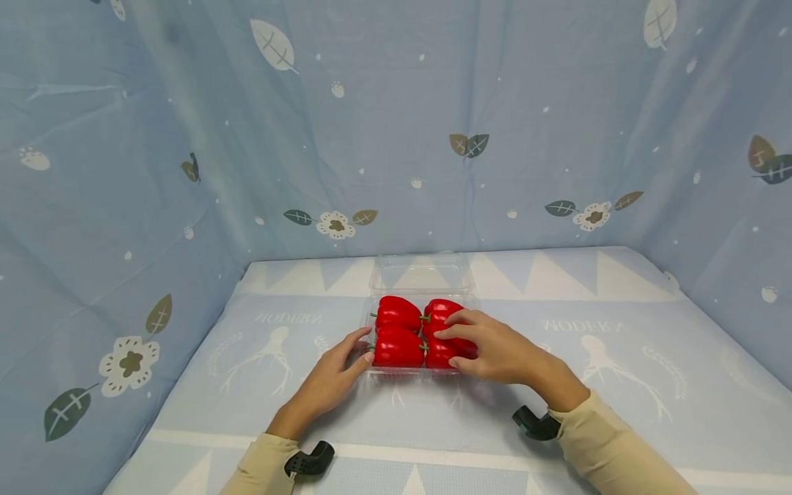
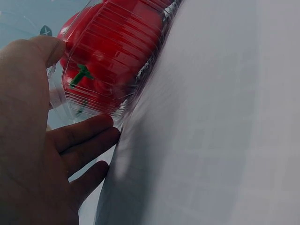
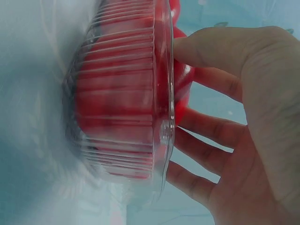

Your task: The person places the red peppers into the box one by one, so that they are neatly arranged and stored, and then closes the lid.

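Note:
A clear plastic clamshell box [image 1: 396, 371] holds several red bell peppers with green stems, laid in two rows. Its hinged lid [image 1: 423, 272] lies folded back on the far side. My right hand [image 1: 500, 352] reaches over the box's right rim and holds the front right bell pepper [image 1: 438, 353], thumb at its near side and fingers spread across its top, partly hiding it and the back right bell pepper [image 1: 441, 309]. At the left wall, my left hand [image 1: 331, 378] has its thumb at the rim and its loosely straight fingers along the side, beside the front left bell pepper [image 1: 399, 347].
The box sits on a table covered with a pale blue and white patterned cloth [image 1: 272, 405]. Blue printed curtains [image 1: 396, 124] enclose the back and both sides. A black wrist mount [image 1: 309, 458] is strapped near each sleeve.

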`<state>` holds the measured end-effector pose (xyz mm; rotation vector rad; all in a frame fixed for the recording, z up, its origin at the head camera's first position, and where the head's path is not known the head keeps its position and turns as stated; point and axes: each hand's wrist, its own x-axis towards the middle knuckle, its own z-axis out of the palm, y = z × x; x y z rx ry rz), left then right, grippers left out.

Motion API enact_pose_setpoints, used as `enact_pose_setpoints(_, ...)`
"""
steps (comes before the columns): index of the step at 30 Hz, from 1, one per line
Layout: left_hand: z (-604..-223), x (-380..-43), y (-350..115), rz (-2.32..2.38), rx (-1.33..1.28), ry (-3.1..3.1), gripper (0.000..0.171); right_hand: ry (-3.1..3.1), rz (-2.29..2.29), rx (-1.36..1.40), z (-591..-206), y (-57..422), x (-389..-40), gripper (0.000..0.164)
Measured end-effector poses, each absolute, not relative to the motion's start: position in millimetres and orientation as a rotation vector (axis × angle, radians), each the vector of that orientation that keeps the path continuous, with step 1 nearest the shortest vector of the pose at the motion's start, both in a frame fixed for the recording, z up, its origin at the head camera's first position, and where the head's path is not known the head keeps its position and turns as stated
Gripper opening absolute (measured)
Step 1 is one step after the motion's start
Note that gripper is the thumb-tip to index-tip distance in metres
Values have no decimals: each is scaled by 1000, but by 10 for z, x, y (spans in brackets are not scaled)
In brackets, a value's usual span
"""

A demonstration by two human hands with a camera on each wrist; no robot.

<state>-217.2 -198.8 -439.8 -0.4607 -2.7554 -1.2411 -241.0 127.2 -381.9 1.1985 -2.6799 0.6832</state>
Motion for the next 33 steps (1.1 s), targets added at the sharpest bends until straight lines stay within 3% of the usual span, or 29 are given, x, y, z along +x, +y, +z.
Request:
enact_pose_setpoints(22,-4394,-2168,-1990,-1267,-481,-2743,54,-2709,754,1074,-3852,1259,-2425,32)
enact_pose_setpoints(33,-4396,-2161,-2002,-1278,-481,-2741,55,-2600,1143,1127,-3833,1351,-2592,23)
